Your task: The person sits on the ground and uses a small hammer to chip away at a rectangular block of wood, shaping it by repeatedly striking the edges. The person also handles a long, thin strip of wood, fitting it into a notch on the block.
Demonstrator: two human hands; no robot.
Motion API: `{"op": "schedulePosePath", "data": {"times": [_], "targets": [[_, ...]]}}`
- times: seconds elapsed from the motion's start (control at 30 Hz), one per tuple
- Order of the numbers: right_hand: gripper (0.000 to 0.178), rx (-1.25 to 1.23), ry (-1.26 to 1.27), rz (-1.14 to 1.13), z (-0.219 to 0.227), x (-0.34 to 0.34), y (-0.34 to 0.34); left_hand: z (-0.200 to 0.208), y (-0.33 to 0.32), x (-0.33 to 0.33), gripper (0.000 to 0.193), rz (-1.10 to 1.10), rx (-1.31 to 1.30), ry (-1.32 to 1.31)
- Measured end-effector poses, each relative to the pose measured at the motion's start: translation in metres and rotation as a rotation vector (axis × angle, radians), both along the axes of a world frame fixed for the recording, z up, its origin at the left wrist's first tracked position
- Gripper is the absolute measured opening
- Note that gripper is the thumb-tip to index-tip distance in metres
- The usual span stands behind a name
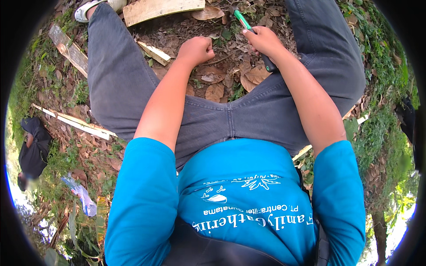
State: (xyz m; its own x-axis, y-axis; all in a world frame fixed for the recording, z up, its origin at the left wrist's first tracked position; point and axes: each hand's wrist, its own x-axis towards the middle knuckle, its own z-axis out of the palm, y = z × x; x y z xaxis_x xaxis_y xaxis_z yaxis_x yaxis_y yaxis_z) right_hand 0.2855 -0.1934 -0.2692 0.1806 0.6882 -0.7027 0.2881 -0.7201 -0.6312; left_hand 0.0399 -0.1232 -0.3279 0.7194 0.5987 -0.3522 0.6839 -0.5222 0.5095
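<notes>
My right hand (265,42) is closed round the black grip of a hammer (242,19) with a green shaft. The grip's butt end sticks out below my palm by my thigh, and the small dark head points away from me near the top edge. My left hand (196,49) is curled into a fist above the leaf litter, between my knees. Its fingers face inward, so whatever they may hold is hidden. Beyond both hands a pale, rough-sawn plank (164,10) lies on the ground. A short split piece of wood (154,53) rests beside my left forearm.
Dry brown leaves (213,75) cover the soil between my spread legs. A weathered board (69,49) and a long wood strip (75,122) lie to the left. Farther left are a person in dark clothing (34,144) and a clear plastic bag (82,195). Green plants grow at right.
</notes>
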Motion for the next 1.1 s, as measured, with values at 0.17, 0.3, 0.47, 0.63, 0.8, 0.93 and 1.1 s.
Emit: {"op": "schedulePosePath", "data": {"times": [0.17, 0.3, 0.47, 0.63, 0.8, 0.93, 1.1], "targets": [[0.037, 0.042, -0.032, 0.039, -0.005, 0.0, -0.002, 0.01, 0.016, -0.007, 0.03, 0.28, -0.309, -0.037], [0.037, 0.043, -0.063, 0.064, -0.003, -0.002, 0.0, 0.003, 0.014, -0.02, 0.031, 0.327, -0.316, -0.036], [0.039, 0.007, -0.088, 0.135, -0.001, -0.002, 0.004, 0.003, 0.015, -0.031, 0.021, 0.277, -0.284, 0.008], [0.039, 0.014, -0.113, 0.165, -0.009, -0.001, 0.006, 0.016, 0.018, -0.029, 0.02, 0.341, -0.163, 0.094], [0.038, 0.026, -0.117, 0.184, -0.003, -0.001, 0.005, 0.027, 0.03, -0.015, 0.017, 0.582, 0.131, -0.253], [0.037, 0.009, -0.082, 0.155, 0.001, 0.004, 0.005, 0.042, 0.059, 0.014, 0.012, 0.658, 0.088, -0.416], [0.038, 0.008, -0.081, 0.171, 0.009, 0.003, 0.007, 0.032, 0.096, 0.014, 0.029, 0.457, 0.324, -0.263]]}}
